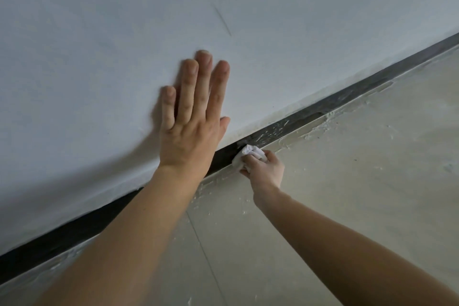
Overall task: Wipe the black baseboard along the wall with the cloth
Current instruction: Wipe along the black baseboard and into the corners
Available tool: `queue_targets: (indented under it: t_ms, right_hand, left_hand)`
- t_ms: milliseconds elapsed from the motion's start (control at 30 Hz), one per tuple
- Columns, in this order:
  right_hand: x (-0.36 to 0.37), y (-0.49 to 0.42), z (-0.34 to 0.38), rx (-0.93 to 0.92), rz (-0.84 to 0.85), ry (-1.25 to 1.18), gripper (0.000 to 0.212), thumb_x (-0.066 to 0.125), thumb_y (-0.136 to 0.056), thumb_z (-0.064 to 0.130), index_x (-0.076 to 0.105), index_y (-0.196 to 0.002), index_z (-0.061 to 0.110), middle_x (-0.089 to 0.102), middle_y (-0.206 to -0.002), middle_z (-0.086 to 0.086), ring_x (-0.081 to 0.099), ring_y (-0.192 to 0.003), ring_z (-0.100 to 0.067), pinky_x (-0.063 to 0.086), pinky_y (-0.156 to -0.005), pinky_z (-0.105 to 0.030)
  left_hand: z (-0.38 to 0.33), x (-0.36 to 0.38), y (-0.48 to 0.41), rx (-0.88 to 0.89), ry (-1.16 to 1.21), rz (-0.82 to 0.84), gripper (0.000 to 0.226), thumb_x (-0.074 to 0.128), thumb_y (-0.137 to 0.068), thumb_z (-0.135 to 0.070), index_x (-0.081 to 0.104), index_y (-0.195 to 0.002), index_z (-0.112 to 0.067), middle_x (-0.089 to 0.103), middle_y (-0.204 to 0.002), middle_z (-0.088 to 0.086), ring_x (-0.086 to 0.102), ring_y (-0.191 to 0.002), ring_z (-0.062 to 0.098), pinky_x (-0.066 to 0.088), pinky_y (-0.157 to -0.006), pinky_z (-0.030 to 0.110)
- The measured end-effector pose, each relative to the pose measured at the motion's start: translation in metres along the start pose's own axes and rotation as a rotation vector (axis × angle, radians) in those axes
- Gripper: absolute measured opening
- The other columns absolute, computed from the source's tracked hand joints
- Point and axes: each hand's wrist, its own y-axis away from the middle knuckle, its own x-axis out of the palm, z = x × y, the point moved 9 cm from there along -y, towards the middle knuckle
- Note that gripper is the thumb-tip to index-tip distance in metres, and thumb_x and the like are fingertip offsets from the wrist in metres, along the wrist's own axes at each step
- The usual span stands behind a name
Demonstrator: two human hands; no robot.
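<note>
The black baseboard [347,95] runs diagonally from the lower left to the upper right, between the white wall and the floor. White plaster smears mark it just right of the middle. My right hand [264,169] grips a crumpled white cloth [248,154] and presses it against the baseboard at the left end of the smears. My left hand [192,117] lies flat on the wall above the baseboard, fingers straight and spread. My left forearm hides a stretch of the baseboard.
The white wall [124,32] fills the upper half and has a thin scratch. The beige tiled floor [360,181] below carries dried plaster splatter along the baseboard edge and a grout line near the bottom middle.
</note>
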Motion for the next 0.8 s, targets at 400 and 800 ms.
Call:
queue_targets:
  t_ms: [400, 800]
  right_hand:
    - [-0.034, -0.008, 0.029, -0.001, -0.064, -0.071, 0.018, 0.06, -0.083, -0.003, 0.054, -0.098, 0.004, 0.06, -0.083, -0.007, 0.061, -0.073, -0.017, 0.058, -0.063, -0.029]
    - [-0.002, 0.006, 0.034, -0.211, 0.096, 0.15, 0.011, 0.072, -0.078, 0.008, 0.061, -0.082, 0.008, 0.06, -0.062, 0.01, 0.051, -0.05, 0.008, 0.041, -0.047, -0.008]
  left_hand:
    - [-0.001, -0.001, -0.002, 0.003, -0.053, 0.002, 0.103, 0.047, -0.087, -0.064, -0.011, -0.152, -0.008, -0.032, -0.15, 0.022, -0.031, -0.14, 0.03, -0.016, -0.113, 0.044]
    - [-0.001, 0.0, -0.003, 0.015, -0.064, 0.006, 0.102, 0.046, -0.088, -0.064, -0.011, -0.152, -0.008, -0.033, -0.149, 0.022, -0.032, -0.139, 0.031, -0.015, -0.113, 0.045]
